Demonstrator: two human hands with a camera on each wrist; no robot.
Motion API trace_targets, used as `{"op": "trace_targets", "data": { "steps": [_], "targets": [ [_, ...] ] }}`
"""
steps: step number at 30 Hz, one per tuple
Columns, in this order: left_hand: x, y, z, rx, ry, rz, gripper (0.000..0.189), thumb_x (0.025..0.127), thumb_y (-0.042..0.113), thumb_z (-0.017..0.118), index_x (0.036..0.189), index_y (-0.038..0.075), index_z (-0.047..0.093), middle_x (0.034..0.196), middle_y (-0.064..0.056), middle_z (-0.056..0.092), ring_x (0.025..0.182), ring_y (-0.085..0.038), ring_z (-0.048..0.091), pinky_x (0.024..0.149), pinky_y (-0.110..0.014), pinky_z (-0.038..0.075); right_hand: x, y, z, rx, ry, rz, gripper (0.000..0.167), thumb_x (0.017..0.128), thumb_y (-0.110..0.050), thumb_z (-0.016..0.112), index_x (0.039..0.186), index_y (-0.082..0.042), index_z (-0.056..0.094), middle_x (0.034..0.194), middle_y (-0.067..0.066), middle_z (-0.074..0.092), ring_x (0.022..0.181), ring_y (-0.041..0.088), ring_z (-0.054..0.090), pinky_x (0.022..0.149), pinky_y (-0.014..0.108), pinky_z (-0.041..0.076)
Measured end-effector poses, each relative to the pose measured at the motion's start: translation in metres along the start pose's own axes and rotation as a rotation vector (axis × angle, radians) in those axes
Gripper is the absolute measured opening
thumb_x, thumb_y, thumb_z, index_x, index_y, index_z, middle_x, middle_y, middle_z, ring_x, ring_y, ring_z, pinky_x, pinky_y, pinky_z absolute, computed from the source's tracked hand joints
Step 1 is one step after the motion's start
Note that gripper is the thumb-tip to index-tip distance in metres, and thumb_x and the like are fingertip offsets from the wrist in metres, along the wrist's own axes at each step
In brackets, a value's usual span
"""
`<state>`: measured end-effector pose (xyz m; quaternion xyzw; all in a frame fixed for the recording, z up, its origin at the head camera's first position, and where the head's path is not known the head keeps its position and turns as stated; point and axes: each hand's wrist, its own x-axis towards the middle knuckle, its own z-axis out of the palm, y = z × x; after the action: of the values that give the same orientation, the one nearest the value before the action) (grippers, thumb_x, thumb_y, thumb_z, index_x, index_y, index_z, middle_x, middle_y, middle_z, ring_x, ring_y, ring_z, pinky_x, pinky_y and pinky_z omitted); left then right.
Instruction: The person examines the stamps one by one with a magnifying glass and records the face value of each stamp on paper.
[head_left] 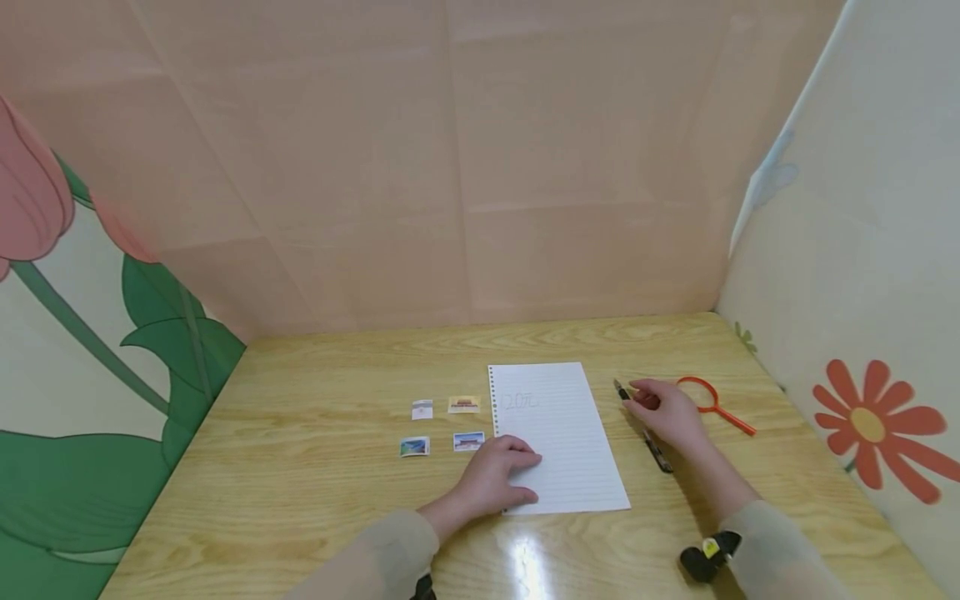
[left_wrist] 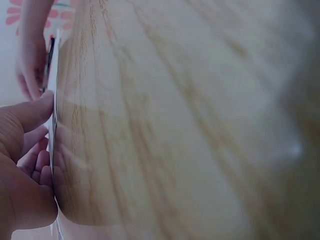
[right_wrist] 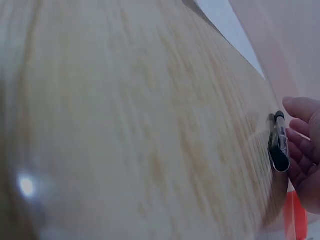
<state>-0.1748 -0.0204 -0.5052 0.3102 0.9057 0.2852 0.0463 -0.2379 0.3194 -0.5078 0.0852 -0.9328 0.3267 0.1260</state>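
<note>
A lined sheet of paper (head_left: pixel 570 450) with punched holes down its left side lies on the table, with "120元" handwritten near its top. My left hand (head_left: pixel 495 475) rests on its lower left part, thumb and fingers spread apart. To the right of the sheet a dark pen (head_left: pixel 657 452) lies slantwise, its tip pointing away from me. Over the pen's upper half is my right hand (head_left: pixel 671 418), fingers loosely bent. In the right wrist view the pen (right_wrist: pixel 281 145) lies on the wood, the fingers right beside it and the thumb off its barrel.
Left of the sheet are several small stamp-like pictures, among them a yellow one (head_left: pixel 464 404) and a blue-green one (head_left: pixel 414 447). A red magnifying glass (head_left: pixel 737 421) lies beyond my right hand. Papered walls enclose the wooden table (head_left: pixel 322 467) at the back and both sides.
</note>
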Motion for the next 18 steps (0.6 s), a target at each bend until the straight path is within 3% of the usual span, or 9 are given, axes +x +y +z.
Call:
{"op": "trace_targets", "data": {
  "steps": [10, 18],
  "targets": [
    [0.0, 0.0003, -0.0003, -0.009, 0.004, -0.006, 0.055, 0.077, 0.03, 0.086, 0.127, 0.015, 0.069, 0.121, 0.006, 0.061, 0.114, -0.013, 0.052, 0.103, -0.029, 0.039, 0.0028, 0.0037, 0.002, -0.03, -0.068, 0.004, 0.051, 0.085, -0.025, 0.078, 0.123, 0.006, 0.064, 0.093, 0.013, 0.064, 0.082, 0.025, 0.057, 0.073, 0.04, 0.048],
    [0.0004, -0.0009, 0.0003, -0.022, 0.0, -0.008, 0.054, 0.078, 0.03, 0.086, 0.127, 0.016, 0.069, 0.12, 0.006, 0.061, 0.114, -0.012, 0.052, 0.102, -0.029, 0.039, 0.0033, 0.005, 0.0037, -0.035, -0.057, -0.028, 0.047, 0.084, -0.023, 0.08, 0.119, 0.006, 0.067, 0.092, 0.012, 0.063, 0.082, 0.024, 0.055, 0.071, 0.038, 0.047]
  ]
}}
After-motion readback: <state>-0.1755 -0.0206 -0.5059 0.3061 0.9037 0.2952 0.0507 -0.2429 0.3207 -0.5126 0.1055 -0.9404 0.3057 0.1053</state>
